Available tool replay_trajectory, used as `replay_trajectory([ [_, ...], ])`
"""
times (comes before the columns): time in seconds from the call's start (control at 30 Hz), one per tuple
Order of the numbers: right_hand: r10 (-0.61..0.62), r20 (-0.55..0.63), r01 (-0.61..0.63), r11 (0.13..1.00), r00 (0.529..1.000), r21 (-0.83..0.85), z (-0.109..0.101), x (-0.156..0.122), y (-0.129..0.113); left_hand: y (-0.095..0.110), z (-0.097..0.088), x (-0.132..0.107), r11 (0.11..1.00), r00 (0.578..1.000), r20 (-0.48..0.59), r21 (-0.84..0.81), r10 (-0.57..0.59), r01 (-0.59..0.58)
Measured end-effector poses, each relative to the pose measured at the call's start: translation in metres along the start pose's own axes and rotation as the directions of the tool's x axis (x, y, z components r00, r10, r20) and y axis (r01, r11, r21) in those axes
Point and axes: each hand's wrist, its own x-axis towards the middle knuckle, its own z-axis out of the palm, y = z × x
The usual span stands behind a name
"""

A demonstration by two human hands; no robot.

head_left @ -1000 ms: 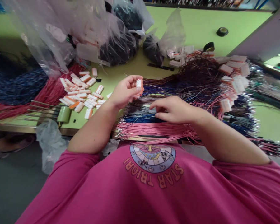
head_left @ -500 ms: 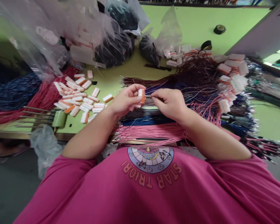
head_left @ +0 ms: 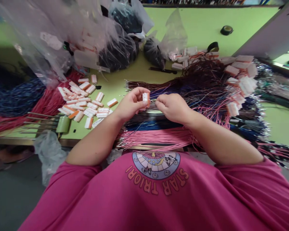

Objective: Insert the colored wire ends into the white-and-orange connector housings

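Observation:
Between the thumb and fingers of my left hand point(head_left: 132, 102) is a small white and orange connector housing point(head_left: 145, 97), its orange side turned to the right. My right hand point(head_left: 173, 107) is closed in a pinch just right of the connector, with a small gap between them. Whatever its fingertips hold is too thin to make out; a wire seems likely but is not clear. Beneath both hands lie bundled wires: brown ones point(head_left: 146, 85) at the back, blue ones point(head_left: 154, 124) nearer me, and pink ones point(head_left: 156, 136) along the front edge.
Loose white and orange connectors point(head_left: 90, 112) are heaped on the left, beside a green block with metal rods point(head_left: 63, 124). Wired connectors point(head_left: 247, 85) pile up at right. Plastic bags of black parts point(head_left: 120, 51) and a tape roll point(head_left: 226, 30) are at the back.
My right hand's fingertips have curled in more tightly near the connector. The connector has turned slightly in my left hand, showing more white. The view has shifted a little.

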Motion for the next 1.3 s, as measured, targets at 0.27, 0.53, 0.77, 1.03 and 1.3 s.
replay_trajectory([
  [0.27, 0.195, 0.141, -0.240, 0.725, 0.970, 0.646, 0.001, 0.015, 0.008, 0.002, 0.002, 0.001, 0.995, 0.996, -0.009, 0.055, 0.087, -0.086],
  [0.53, 0.101, -0.001, -0.085, 0.844, 0.995, 0.529, 0.015, 0.013, 0.001, 0.001, 0.004, -0.001, 0.999, 1.000, 0.003, 0.038, 0.028, -0.028],
  [0.77, 0.031, 0.017, -0.035, 0.955, 0.999, 0.293, 0.018, 0.018, 0.004, 0.002, 0.001, 0.001, 0.996, 0.999, -0.012, 0.071, 0.048, -0.047],
  [1.03, -0.282, 0.120, 0.306, 0.851, 0.952, -0.426, 0.012, -0.030, 0.002, 0.008, -0.006, 0.004, 0.999, 0.989, -0.150, 0.039, -0.007, 0.013],
  [1.3, -0.155, 0.468, 0.333, 0.884, 0.870, -0.326, 0.032, -0.041, 0.009, 0.014, 0.001, 0.001, 0.997, 0.986, -0.156, 0.044, -0.054, 0.061],
])
